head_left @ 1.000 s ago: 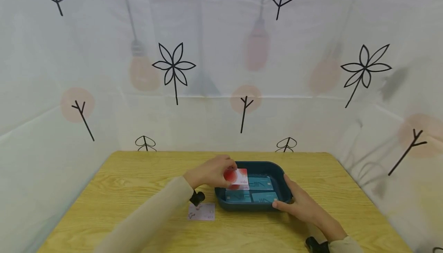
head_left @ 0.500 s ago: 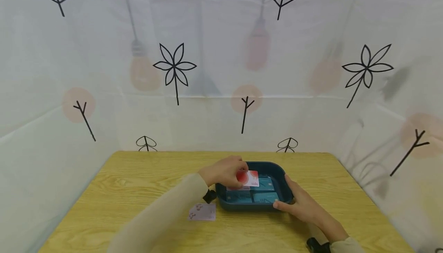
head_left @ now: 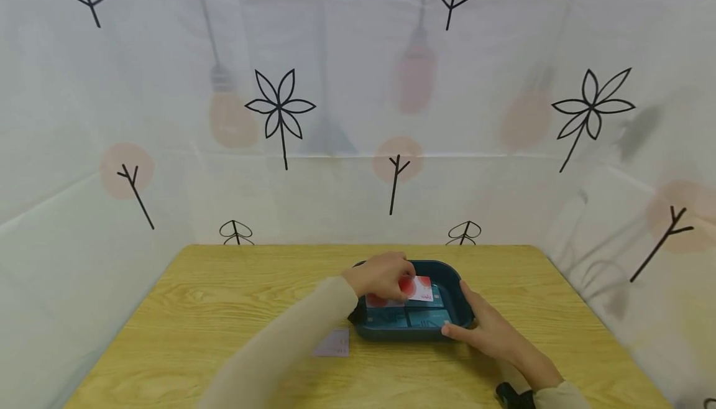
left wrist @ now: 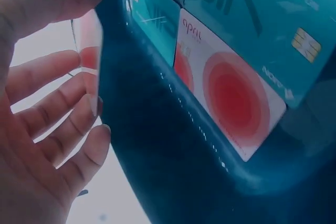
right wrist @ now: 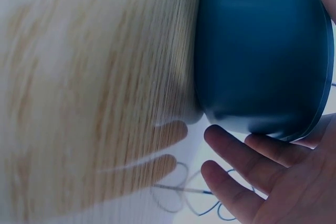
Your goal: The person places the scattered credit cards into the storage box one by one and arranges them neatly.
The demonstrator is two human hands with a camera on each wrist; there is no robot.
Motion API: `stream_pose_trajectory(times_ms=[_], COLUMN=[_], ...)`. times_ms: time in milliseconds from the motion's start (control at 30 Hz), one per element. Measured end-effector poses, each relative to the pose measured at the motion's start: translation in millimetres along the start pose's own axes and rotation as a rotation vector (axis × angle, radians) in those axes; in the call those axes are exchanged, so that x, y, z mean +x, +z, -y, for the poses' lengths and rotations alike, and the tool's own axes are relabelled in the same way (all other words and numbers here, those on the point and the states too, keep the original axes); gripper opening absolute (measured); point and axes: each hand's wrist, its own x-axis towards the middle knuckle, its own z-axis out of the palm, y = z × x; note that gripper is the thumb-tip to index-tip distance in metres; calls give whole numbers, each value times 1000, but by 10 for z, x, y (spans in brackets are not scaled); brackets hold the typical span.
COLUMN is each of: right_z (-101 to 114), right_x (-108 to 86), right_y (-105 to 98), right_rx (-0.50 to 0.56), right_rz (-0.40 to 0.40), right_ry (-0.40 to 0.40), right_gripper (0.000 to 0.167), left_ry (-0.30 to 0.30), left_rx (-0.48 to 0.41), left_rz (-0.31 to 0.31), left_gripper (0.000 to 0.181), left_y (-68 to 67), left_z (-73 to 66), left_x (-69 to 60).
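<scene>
My left hand (head_left: 383,275) pinches a white card with red circles (head_left: 423,289) above the dark teal tray (head_left: 414,335). In the left wrist view that card (left wrist: 90,32) appears nearly edge-on, between thumb and fingers. Several teal bank cards (head_left: 427,319) lie flat inside the tray, beside another red-and-white card (left wrist: 236,98) marked "april". My right hand (head_left: 495,331) grips the tray's right end, thumb at the front rim and fingers around the side. The right wrist view shows fingertips against the tray's outer wall (right wrist: 257,51).
A pale card (head_left: 337,344) lies on the wooden table (head_left: 252,272) left of the tray's front corner, partly covered by the left sleeve (head_left: 291,334). Behind the table hangs a white patterned cloth (head_left: 347,197).
My left hand has moved right across the tray, carrying the red-and-white card along over the teal cards. The right hand and the tray stay in place.
</scene>
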Motion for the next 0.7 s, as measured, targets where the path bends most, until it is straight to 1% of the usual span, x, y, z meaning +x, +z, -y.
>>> stream_pose_trajectory(times_ms=[233,333,567,700], right_z=[-10,-7,-8,-18], right_x=[-9,-13,-13,-8], right_y=[-2,-5,1,7], right_rx=[0,-1,0,0], right_rz=[-4,-4,-3,-11], right_ry=[-12,-13,-9,-18], right_gripper=[103,103,103,103], left_ry=[-16,-6,6,25], left_rx=[-2,-4,-53,-31], left_rz=[8,7,22,23], left_gripper=[45,44,47,46], left_y=[73,90,165,208], left_z=[-22,-32,-19,11], left_x=[108,145,245,308])
